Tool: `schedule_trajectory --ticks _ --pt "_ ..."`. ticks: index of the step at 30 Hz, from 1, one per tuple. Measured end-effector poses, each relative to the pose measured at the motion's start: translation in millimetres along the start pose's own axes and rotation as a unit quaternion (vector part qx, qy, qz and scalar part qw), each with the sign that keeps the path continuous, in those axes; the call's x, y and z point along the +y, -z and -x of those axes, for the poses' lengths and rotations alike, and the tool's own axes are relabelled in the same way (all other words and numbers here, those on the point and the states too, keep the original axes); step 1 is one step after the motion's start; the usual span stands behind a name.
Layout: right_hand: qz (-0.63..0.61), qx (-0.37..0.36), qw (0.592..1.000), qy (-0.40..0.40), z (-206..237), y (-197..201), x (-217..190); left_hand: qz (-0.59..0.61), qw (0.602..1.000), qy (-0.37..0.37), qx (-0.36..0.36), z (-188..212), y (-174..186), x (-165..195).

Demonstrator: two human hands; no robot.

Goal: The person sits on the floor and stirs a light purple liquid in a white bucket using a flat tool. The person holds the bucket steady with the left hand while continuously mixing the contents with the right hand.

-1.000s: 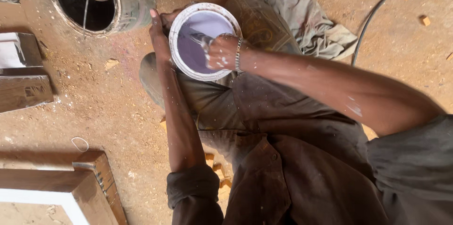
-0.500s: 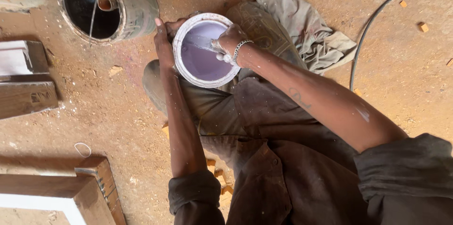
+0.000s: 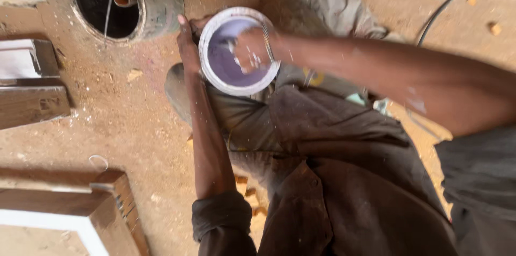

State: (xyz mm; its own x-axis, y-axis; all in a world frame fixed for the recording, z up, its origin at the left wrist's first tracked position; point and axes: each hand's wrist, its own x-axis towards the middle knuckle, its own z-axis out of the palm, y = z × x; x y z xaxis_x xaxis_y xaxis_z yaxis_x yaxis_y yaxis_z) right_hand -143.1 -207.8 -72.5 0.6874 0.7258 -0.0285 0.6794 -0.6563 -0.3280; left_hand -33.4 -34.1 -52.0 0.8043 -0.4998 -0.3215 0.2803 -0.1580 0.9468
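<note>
Nearest the camera, dark brown work trousers (image 3: 344, 181) fill the lower frame, and a rolled-up sleeve (image 3: 220, 218) is seen at the left elbow. To the lower left, a wooden frame with a white painted edge (image 3: 70, 215) is laid on the sandy floor (image 3: 140, 127). Further out, the white bucket (image 3: 236, 52) is propped on the knee, just above the trousers, with pale purple paint (image 3: 228, 65) seen inside. It is steadied by the left hand (image 3: 188, 46), whose grip is pressed against the outer left wall, fingers curled up to the rim. The right hand (image 3: 252, 49) is plunged into the bucket's mouth (paint-spattered and blurred); its grip looks closed, but on what cannot be told. At the left edge, dark wooden blocks (image 3: 32, 87) are stacked. Beyond the bucket, a crumpled grey cloth (image 3: 338, 11) is spread on the floor, a black cable (image 3: 446, 9) is curved at the upper right, and a green-sided open drum (image 3: 126, 1) is stood farthest off.
</note>
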Motion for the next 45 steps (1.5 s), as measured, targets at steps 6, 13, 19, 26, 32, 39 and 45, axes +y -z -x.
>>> schedule_trajectory --ticks 6,13,19,26,32,39,45 --pt "-0.149 0.066 0.957 -0.240 -7.8 -11.2 11.3 0.003 1.000 -0.008 0.001 -4.4 3.3 -1.7" --pt "-0.362 0.169 0.802 -0.443 2.9 -33.9 5.6 -0.010 1.000 -0.002 0.004 -1.4 4.0 -3.8" --pt "-0.161 0.087 0.908 -0.376 0.3 -4.1 -27.4 -0.012 1.000 -0.018 0.012 -2.5 2.7 0.6" --pt "0.143 0.075 0.986 -0.050 20.1 25.4 -30.0 -0.010 1.000 0.002 0.003 -1.6 3.2 0.7" --pt "-0.033 0.073 0.974 -0.212 5.8 3.0 -21.8 -0.018 1.000 0.007 0.008 -2.4 0.1 3.3" --pt "-0.284 0.108 0.857 -0.417 -6.4 -25.1 -2.4 -0.018 1.000 -0.009 -0.010 0.1 -6.3 5.0" --pt "-0.192 0.083 0.896 -0.391 5.3 -10.8 -16.9 -0.001 1.000 -0.010 -0.007 0.2 -9.2 9.4"
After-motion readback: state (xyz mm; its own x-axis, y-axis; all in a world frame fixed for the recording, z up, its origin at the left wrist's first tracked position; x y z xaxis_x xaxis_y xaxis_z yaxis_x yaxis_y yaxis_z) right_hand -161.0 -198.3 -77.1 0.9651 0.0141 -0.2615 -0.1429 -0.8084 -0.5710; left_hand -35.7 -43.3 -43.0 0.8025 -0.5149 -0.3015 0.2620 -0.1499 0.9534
